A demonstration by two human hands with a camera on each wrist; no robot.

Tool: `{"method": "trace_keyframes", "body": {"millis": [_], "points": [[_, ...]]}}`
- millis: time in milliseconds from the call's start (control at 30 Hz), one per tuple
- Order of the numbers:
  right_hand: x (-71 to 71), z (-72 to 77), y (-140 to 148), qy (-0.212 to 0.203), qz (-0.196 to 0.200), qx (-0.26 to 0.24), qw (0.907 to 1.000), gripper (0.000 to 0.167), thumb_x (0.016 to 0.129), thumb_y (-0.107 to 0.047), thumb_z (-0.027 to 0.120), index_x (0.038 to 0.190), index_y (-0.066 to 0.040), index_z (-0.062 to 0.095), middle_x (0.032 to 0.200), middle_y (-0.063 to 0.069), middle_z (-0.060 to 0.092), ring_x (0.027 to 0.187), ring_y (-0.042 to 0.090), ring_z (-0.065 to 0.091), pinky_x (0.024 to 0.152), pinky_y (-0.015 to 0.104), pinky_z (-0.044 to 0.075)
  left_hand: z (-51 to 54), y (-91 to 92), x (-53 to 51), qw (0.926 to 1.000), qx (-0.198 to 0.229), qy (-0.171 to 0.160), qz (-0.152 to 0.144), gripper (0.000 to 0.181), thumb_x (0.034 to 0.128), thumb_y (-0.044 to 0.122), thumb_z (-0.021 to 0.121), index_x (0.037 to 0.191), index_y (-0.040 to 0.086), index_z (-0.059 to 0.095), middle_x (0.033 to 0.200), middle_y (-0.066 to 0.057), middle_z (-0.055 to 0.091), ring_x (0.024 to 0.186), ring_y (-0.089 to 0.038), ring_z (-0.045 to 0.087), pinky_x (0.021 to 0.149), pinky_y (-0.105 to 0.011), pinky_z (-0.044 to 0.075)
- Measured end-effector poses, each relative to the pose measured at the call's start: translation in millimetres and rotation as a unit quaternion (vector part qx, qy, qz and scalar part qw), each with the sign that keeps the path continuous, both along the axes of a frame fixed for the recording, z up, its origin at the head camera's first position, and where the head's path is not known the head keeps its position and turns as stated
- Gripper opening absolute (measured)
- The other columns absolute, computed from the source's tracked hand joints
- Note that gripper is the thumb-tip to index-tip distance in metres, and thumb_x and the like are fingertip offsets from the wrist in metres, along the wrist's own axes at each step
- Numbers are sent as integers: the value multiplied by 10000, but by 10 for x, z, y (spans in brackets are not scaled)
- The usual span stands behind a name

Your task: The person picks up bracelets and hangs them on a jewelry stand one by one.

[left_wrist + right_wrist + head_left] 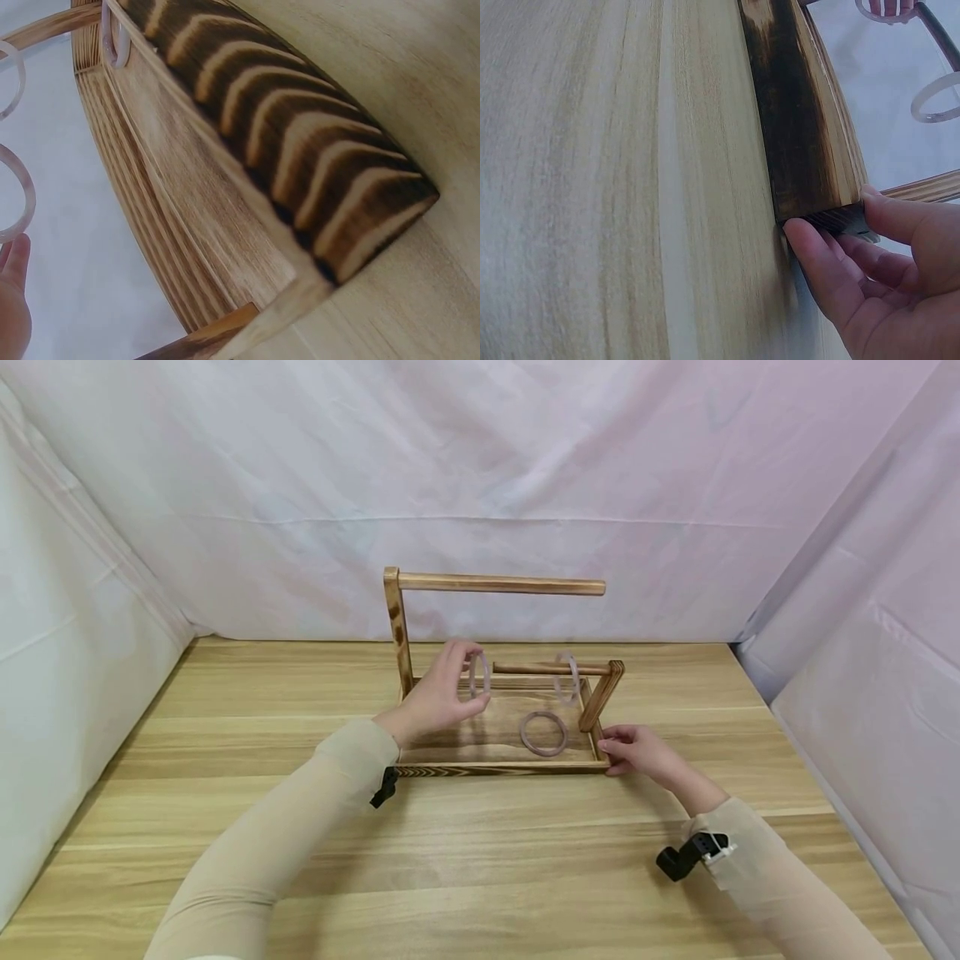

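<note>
A wooden bangle stand has a shallow tray (502,769) and two rods. My left hand (442,689) pinches a pale translucent bangle (487,675) upright between thumb and fingers, beside the free left end of the lower rod (525,668). Another bangle (575,678) hangs on that rod near its right post. Flat on the tray floor lies a third, purplish bangle (543,753). My right hand (641,753) grips the tray's front right corner; in the right wrist view its thumb (889,214) rests on the rim, other fingers against the end wall.
Above the tray, the upper rod (502,583) reaches right from a tall left post (399,627). The stand sits on a wood-grain table (480,860). Pale cloth (480,460) hangs behind and at both sides. Each wrist wears a black camera (686,857).
</note>
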State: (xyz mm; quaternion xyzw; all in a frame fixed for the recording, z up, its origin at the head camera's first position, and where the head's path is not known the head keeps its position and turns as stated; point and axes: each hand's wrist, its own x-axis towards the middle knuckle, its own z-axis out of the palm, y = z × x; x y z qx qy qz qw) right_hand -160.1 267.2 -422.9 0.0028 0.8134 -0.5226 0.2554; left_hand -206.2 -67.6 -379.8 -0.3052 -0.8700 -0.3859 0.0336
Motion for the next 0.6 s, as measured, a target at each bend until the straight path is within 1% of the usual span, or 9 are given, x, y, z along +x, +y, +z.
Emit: {"method": "trace_keyframes", "body": {"millis": [233, 400, 600], "points": [[-8, -5, 11, 20, 38, -21, 10000, 460, 967, -90, 473, 1292, 211, 348, 840, 40, 518, 742, 78, 536, 690, 255, 571, 16, 33, -2, 9996, 198, -156, -146, 635, 806, 205, 668, 1311, 12, 335, 1269, -169, 386, 1131, -281, 465, 986, -420, 463], [-12, 7, 12, -2, 17, 48, 10000, 469, 970, -98, 473, 1303, 206, 342, 859, 47, 513, 753, 85, 534, 697, 254, 570, 33, 57, 5, 9996, 140, -215, -108, 640, 810, 201, 672, 1320, 18, 331, 1276, -163, 383, 1137, -270, 469, 989, -378, 462], [-17, -8, 16, -37, -44, 92, 9999, 450, 967, -88, 474, 1302, 190, 361, 851, 50, 517, 752, 93, 537, 700, 257, 571, 62, 76, 19, 9992, 192, -313, -125, 636, 816, 197, 660, 1327, 21, 326, 1296, -150, 367, 1161, -285, 460, 1002, -409, 452]]}}
